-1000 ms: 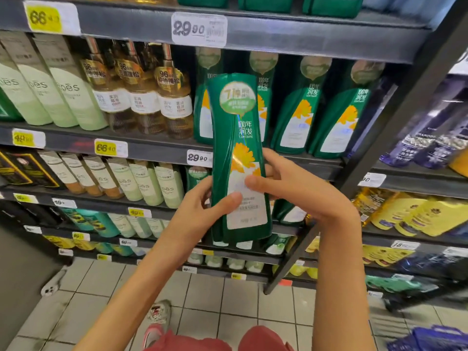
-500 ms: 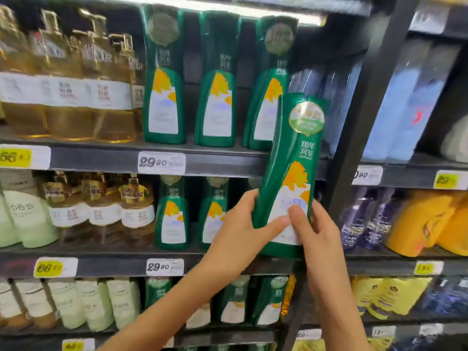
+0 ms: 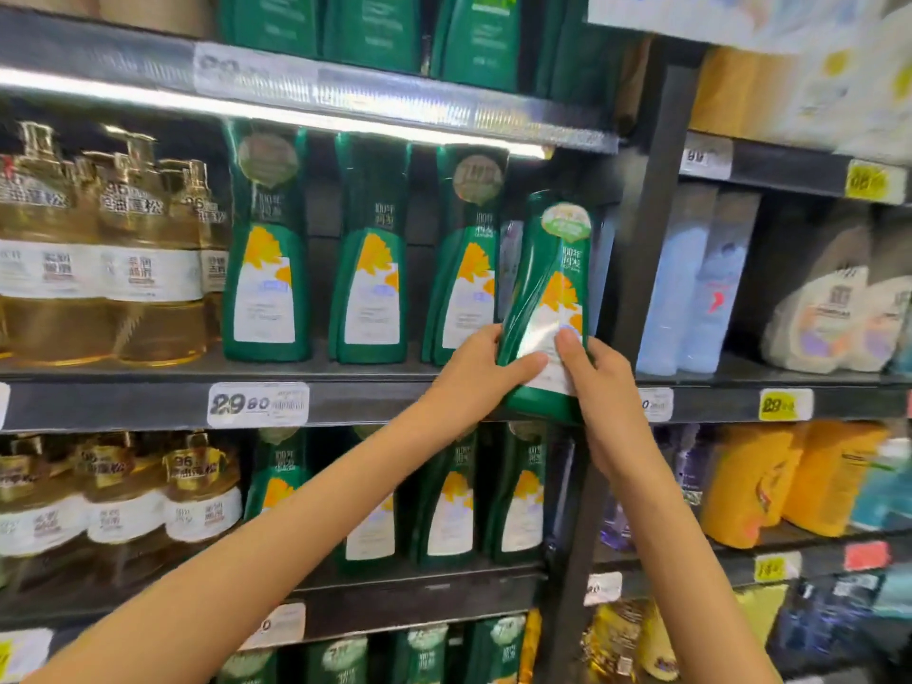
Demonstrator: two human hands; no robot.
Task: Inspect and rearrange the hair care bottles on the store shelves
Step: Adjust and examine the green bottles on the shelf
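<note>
Through the head camera, I hold one green shampoo bottle (image 3: 548,308) in both hands. Its long axis runs nearly upright, the top leaning a little to the right, and the label with the yellow flower faces me. The end with the round sticker is up. The lower end hangs in front of the front edge of the middle shelf (image 3: 395,402), at the right end of the green row and just beside the dark upright post (image 3: 656,214). I cannot tell whether it touches the shelf.

My left hand (image 3: 474,382) grips the lower left side, thumb laid across the label and fingers curled behind. My right hand (image 3: 602,387) grips the lower right side, thumb pressed on the label. Both sets of fingers are clamped on the bottle.

On that shelf three more green bottles (image 3: 370,249) stand upright in a row, facing front, with gaps between them. To their left I count three golden pump bottles (image 3: 143,259) in the front row, upright and close together. A white price tag (image 3: 258,404) sits on the shelf edge below them. Beyond the post, two pale blue bottles (image 3: 701,278) stand side by side, touching.

The shelf below holds another row of the same green bottles (image 3: 518,496), partly hidden by my left forearm.
</note>
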